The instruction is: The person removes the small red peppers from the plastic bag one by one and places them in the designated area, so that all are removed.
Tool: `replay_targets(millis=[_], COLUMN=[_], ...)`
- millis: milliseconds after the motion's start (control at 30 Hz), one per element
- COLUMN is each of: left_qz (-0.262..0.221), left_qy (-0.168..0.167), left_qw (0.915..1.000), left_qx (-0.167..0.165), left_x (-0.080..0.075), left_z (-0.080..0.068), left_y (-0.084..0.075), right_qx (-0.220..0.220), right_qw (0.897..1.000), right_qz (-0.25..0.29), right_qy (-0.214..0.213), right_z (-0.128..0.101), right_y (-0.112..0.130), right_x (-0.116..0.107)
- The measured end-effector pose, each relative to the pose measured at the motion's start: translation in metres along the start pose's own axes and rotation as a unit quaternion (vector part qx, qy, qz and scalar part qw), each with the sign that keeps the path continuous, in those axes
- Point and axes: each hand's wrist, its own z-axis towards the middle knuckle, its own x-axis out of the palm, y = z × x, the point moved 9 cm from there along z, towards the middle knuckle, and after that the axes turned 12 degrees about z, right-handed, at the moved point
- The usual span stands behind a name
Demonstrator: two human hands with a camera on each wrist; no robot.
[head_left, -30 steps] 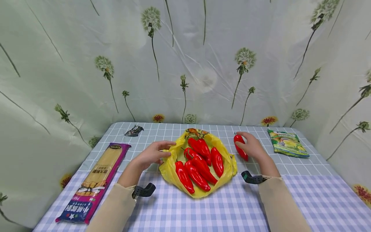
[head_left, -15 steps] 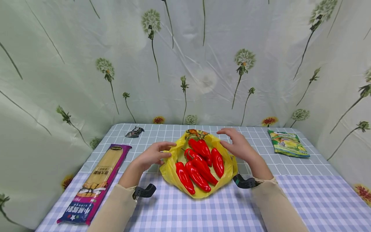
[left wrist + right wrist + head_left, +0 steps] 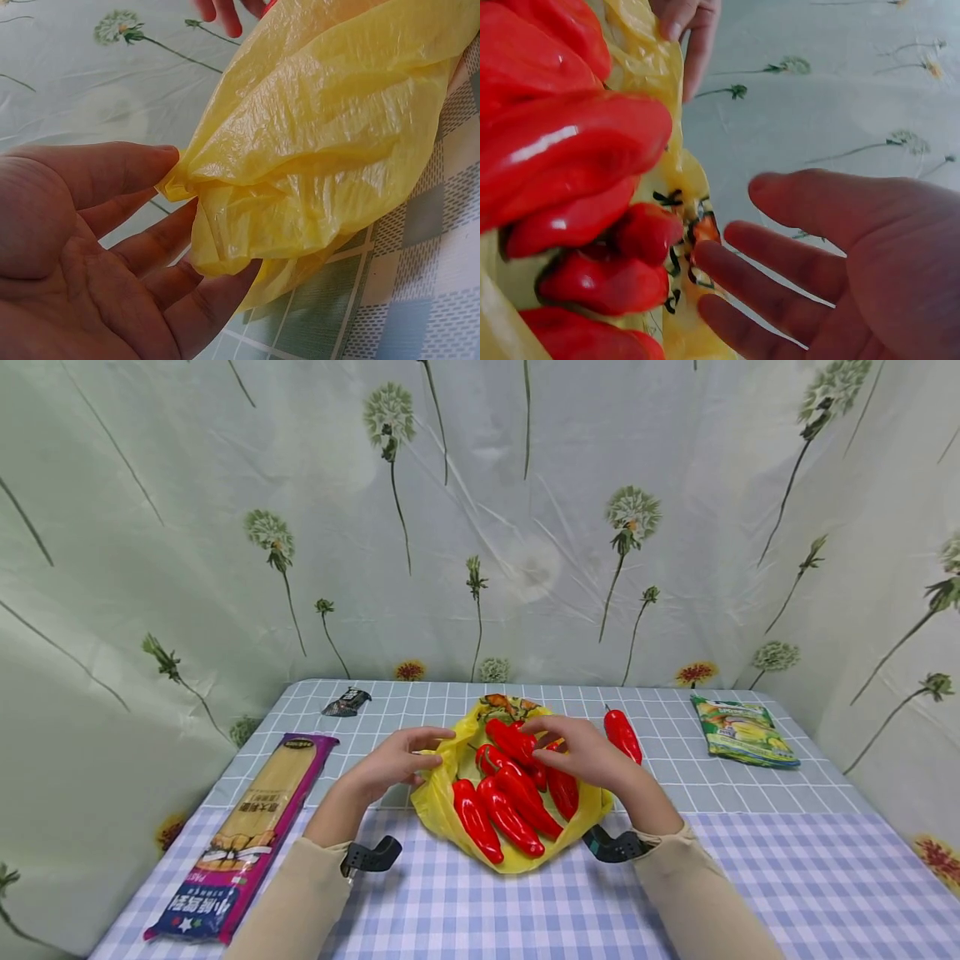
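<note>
- Head view, layout: shows a yellow bag (image 3: 435, 814) lying open at mid-table, with several red peppers (image 3: 512, 816) inside; also a loose red pepper (image 3: 622, 737) on the grey gridded cloth (image 3: 675, 789), outside the bag, just to the right.
- Head view, hands: left hand (image 3: 393, 760) at the bag's left edge; right hand (image 3: 581, 752) over the peppers nearest the far right edge, apparently with nothing held.
- Left wrist view: presents a narrow grip, with a fold of yellow plastic pinched at the tip of the thumb (image 3: 135, 169); remaining fingers loosely behind the bag.
- Right wrist view: presents a wide, unfilled hand, fingers (image 3: 757, 285) extended beside the printed edge; contact with the plastic impossible to tell.
- Step in hand, by judgement: steadying the mouth while reaching inside. Next move probably calls for closing round one pepper without dragging the edge.
</note>
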Motion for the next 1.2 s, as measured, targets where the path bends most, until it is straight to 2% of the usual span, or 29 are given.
replay_targets(millis=[267,567,767,1200], left_qz=[-0.002,-0.004,-0.008,-0.008], left_qy=[-0.002,0.001,0.007,0.006], left_qw=[1.0,1.0,0.9999,0.9999], left_qx=[-0.004,-0.004,0.003,-0.005], left_x=[0.0,0.001,0.0,0.002], left_z=[0.0,-0.001,-0.002,-0.001], left_y=[0.0,0.001,-0.002,0.0], right_qx=[0.008,0.029,0.049,0.041], right_qw=[0.998,0.995,0.993,0.992], right_qz=[0.005,-0.012,-0.018,-0.037], right_qy=[0.057,0.092,0.101,0.115], right_z=[0.0,0.002,0.002,0.001], right_y=[0.007,-0.003,-0.009,-0.009], right_x=[0.022,0.039,0.044,0.049])
